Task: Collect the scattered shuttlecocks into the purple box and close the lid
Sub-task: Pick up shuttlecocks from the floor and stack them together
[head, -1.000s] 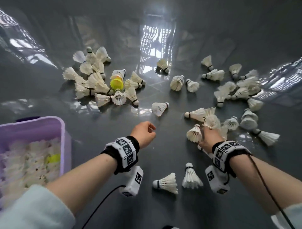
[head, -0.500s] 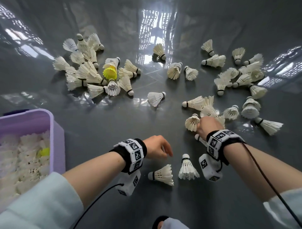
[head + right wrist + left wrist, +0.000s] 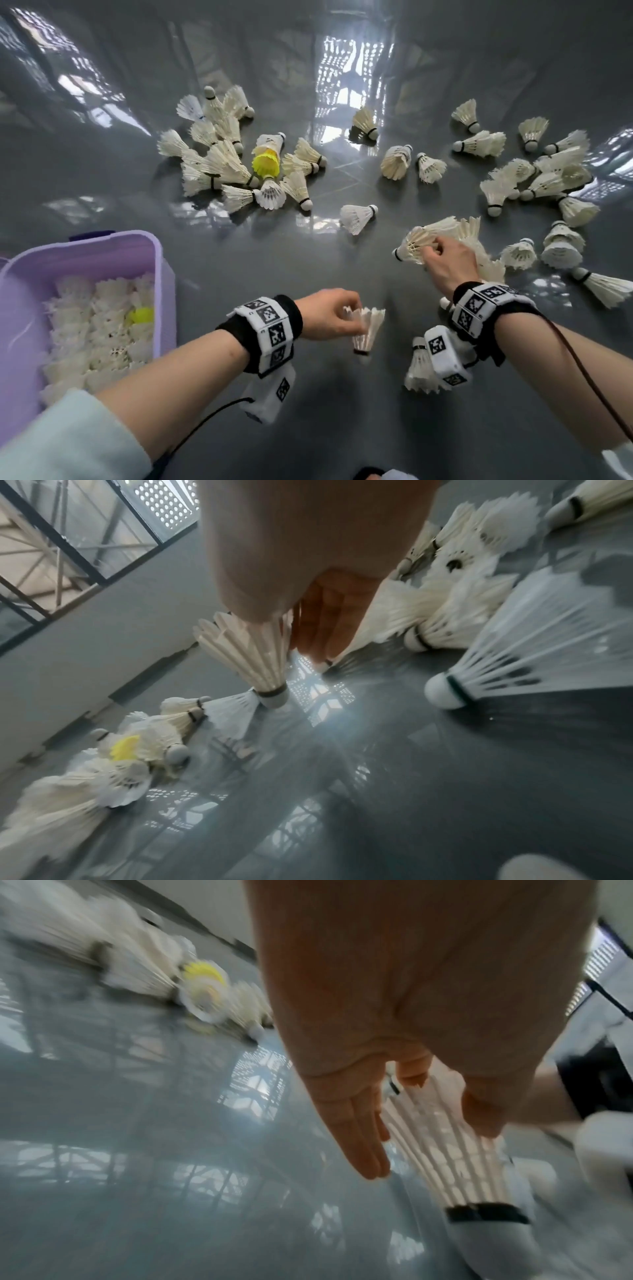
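The left hand pinches a shuttlecock by its feathers, cork down, with the box off to its left. The right hand pinches another likewise. Both should hold lightly and drop them over the box.

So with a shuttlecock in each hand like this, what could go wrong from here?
1. The left hand pinches its shuttlecock only by the feather tips, so it might slip or get crushed.
2. The purple box already looks well filled, so added ones may block the lid.
3. The right arm could knock the shuttlecock under the wrist.
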`<state>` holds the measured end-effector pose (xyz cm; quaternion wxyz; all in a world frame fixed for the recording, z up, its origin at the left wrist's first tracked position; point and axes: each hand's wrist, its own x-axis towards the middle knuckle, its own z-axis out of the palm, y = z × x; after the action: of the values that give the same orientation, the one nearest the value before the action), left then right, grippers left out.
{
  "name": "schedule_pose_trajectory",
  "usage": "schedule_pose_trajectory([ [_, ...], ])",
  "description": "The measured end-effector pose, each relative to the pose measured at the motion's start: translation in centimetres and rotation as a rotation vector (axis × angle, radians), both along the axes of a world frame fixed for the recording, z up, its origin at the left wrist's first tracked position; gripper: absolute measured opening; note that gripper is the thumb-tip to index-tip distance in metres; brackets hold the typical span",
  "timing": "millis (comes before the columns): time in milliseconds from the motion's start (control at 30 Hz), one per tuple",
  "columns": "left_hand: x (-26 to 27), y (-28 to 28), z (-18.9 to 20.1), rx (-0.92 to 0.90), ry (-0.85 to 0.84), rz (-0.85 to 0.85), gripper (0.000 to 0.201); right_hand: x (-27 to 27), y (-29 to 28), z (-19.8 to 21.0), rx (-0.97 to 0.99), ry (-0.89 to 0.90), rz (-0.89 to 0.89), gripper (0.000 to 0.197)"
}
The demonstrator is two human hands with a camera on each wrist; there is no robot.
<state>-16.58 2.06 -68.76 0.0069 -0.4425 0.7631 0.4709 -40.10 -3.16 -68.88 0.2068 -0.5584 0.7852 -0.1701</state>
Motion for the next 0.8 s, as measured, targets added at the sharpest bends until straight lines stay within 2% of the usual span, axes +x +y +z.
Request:
schedule_pose_trajectory([
  [133, 8.6, -1.7, 4.7, -0.073, 0.175, 0.423, 0.029, 6.2, -1.3, 1.0, 0.015, -0.147, 0.156, 0.003],
  [267, 17.1, -1.3, 8.5, -0.238, 0.214, 0.669, 0.046, 13.5, -1.6, 2.5, 0.056, -0.212, 0.272, 0.024],
  [333, 21.4, -0.6, 9.3, -0.309, 0.194, 0.788, 0.036, 17.6, -1.8, 3.0, 0.045, -0.170, 0.363, 0.029],
  [400, 25.6, 0.2, 9.1, -0.401, 0.138, 0.912, 0.027, 21.8, -2.1, 3.7, 0.031, -0.160, 0.465, 0.025],
  [467, 28.9, 1.0, 8.3, -0.485, 0.039, 1.009, 0.028, 25.4, -2.0, 4.5, 0.014, -0.270, 0.537, 0.019],
  [633, 32.6, 2.2, 5.0, -0.428, -0.222, 1.144, 0.037, 31.3, -0.9, 5.9, 0.016, -0.464, 0.586, 0.018],
  [800, 33.1, 1.9, 1.6, -0.407, -0.206, 1.137, 0.039, 34.1, -0.4, 7.2, 0.025, -0.559, 0.569, 0.018],
])
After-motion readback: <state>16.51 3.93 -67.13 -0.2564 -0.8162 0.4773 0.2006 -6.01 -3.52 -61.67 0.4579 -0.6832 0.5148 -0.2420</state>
